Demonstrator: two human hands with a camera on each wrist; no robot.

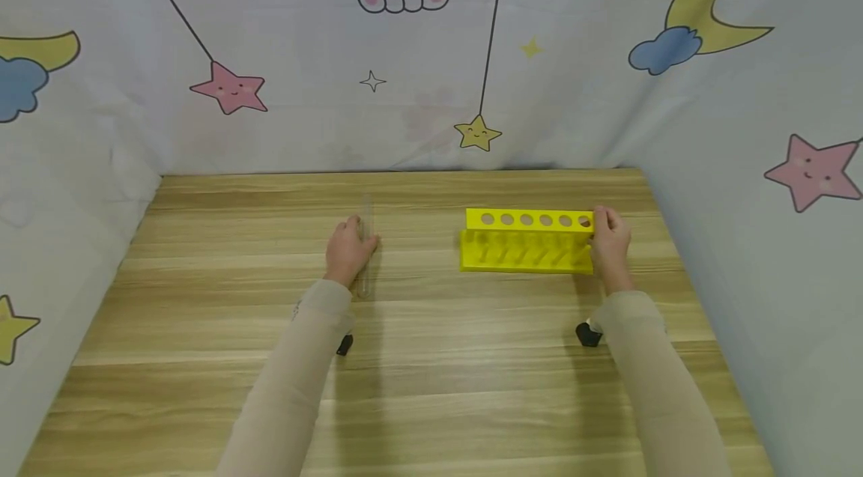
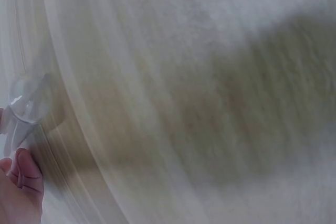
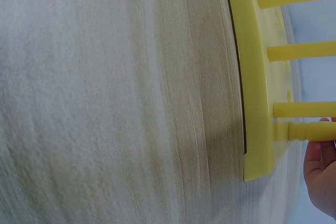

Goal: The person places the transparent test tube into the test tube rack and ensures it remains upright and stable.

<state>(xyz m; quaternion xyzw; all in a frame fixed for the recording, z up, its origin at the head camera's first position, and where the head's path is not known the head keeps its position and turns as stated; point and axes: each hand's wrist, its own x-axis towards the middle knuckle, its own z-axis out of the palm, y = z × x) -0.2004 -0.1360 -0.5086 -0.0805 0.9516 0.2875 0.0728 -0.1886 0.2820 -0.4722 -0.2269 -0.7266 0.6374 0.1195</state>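
Clear test tube [image 1: 365, 281] is pinched between the thumb and fingers of the left hand [image 1: 347, 252], toward the left of the wooden table [image 1: 458, 372], its rounded end turned near. To the right, a yellow rack [image 1: 526, 257], pierced along its top by six round holes, is gripped at its right end by the right hand [image 1: 612, 246]. Beyond, white cloth [image 1: 317, 20] is printed with stars.

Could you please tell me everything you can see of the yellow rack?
The rack is bright yellow and looks like plastic. Its top plate has a row of six round holes; below are a flat base, slim pegs and a ridged end post. It looks unloaded. It stands upright on the wooden table, right of the middle, toward the far edge, with the right hand gripping its right end.
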